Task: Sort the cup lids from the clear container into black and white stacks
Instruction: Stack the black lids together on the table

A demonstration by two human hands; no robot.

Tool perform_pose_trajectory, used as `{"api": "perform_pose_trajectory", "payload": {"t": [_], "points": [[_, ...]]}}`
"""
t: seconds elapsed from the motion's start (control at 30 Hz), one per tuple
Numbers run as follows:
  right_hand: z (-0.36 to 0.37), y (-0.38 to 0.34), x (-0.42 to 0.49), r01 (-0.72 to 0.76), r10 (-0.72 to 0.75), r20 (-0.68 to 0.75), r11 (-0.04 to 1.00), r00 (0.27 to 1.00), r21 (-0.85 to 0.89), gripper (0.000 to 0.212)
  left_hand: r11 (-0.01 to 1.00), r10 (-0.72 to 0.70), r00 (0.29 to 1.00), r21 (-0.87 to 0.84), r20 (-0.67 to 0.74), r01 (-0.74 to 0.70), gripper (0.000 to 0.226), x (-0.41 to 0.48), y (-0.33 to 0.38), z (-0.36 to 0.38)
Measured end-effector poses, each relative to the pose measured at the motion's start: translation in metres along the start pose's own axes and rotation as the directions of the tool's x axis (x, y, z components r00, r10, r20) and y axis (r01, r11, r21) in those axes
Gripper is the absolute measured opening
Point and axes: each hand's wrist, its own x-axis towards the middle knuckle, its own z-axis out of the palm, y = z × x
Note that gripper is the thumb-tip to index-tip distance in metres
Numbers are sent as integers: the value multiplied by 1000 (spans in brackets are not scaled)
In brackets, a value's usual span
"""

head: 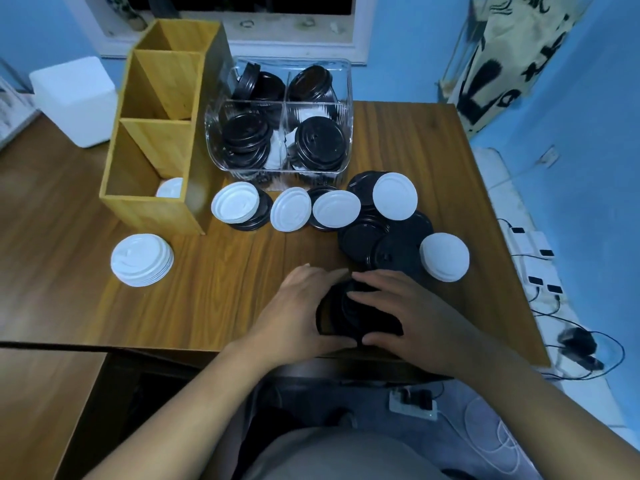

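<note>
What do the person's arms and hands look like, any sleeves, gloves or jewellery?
Both the left hand and right hand are bare: no gloves, rings or watch show. The left forearm and right forearm are bare too, with no sleeve in view up to the frame's edge.

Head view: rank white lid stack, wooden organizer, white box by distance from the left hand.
1. White lid stack, left of the left hand gripping the black lids.
2. Wooden organizer, behind that stack.
3. White box, far back left.
</note>
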Motion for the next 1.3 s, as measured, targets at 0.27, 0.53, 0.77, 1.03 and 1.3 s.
{"api": "perform_pose_trajectory", "payload": {"t": [0.27,0.53,0.77,1.03,1.3], "points": [[6,-3,3,-49,52,-52,998,997,45,57,1000,0,999,-14,39,0,87,-1,-2,1],[14,-11,-2,-143,148,-123,989,981,47,62,997,54,998,48,19,-55,91,-2,-2,2],[-5,-12,-6,-142,187,-395,980,900,141,41,993,56,998,104,19,-57,89,-2,0,3],[-25,19,24,-421,378,-272,899,885,-119,72,995,31,999,98,24,-34,90,-2,2,2],[-37,4,14,-334,284,-372,940,884,-75,69,995,47,999,89,-3,-47,87,-2,4,1]]}}
